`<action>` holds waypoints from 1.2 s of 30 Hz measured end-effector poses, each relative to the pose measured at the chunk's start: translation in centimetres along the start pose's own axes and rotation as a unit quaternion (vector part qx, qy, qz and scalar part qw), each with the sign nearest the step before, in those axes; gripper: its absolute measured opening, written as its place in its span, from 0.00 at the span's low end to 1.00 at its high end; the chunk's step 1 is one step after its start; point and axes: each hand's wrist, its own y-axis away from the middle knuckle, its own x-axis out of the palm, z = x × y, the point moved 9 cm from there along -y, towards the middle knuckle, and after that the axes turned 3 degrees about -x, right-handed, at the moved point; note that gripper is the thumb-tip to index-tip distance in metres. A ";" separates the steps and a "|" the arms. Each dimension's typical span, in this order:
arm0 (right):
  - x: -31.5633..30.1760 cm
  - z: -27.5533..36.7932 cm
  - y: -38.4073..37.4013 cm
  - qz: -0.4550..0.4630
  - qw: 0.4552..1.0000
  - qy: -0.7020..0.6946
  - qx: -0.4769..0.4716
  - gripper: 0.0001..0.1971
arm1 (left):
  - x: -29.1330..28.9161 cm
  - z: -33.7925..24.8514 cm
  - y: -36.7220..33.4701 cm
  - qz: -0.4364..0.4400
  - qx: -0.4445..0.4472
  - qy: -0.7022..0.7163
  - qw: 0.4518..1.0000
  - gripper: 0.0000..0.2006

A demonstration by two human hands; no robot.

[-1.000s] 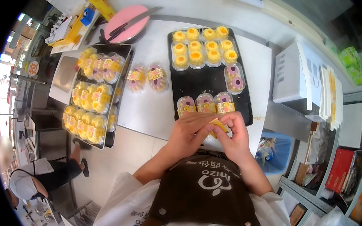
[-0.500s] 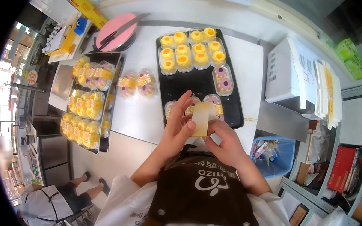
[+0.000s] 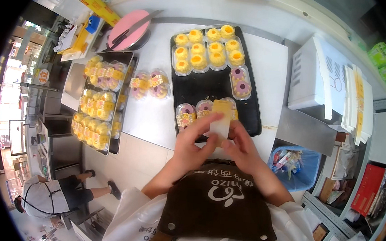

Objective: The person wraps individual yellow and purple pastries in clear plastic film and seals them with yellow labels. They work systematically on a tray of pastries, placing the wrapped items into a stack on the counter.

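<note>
A yellow and whitish strip of label paper [image 3: 220, 128] is upright between my hands, just over the near edge of the black tray [image 3: 200, 86]. My left hand [image 3: 195, 141] pinches it from the left, fingertips on its face. From the right, my right hand [image 3: 244, 148] grips the strip's edge with bent fingers. Behind the strip, clear packs of purple ring-shaped cakes [image 3: 185, 115] with patterned labels line the tray's near end, partly hidden. Another purple-cake pack [image 3: 240, 82] without a visible label lies at the tray's right side. Packs of yellow cakes [image 3: 198, 56] fill its far end.
Left of the black tray, two labelled purple-cake packs [image 3: 150, 84] lie on the white table [image 3: 149, 121]. A second tray holds stacked labelled packs [image 3: 95, 105]. Knives rest on a pink round board [image 3: 130, 28]. A blue-lined bin [image 3: 294, 168] stands right; a person [image 3: 48, 195] is lower left.
My left fingers, raised and spread before, have bent down onto the strip. The strip has shifted slightly right and up, its yellow end now on top. The person at lower left has moved.
</note>
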 end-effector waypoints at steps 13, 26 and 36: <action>1.0 2.0 -0.2 -0.027 0.957 0.265 -0.113 0.13 | -3.0 -4.4 -2.1 0.015 0.175 -0.144 0.974 0.24; 1.0 2.1 0.0 -0.091 0.961 0.233 -0.117 0.13 | -3.2 -4.0 -2.5 0.023 0.148 -0.115 0.982 0.17; -0.3 0.4 -1.1 -0.110 0.982 0.144 -0.047 0.09 | -3.1 -1.9 -2.5 -0.020 0.112 -0.097 0.989 0.14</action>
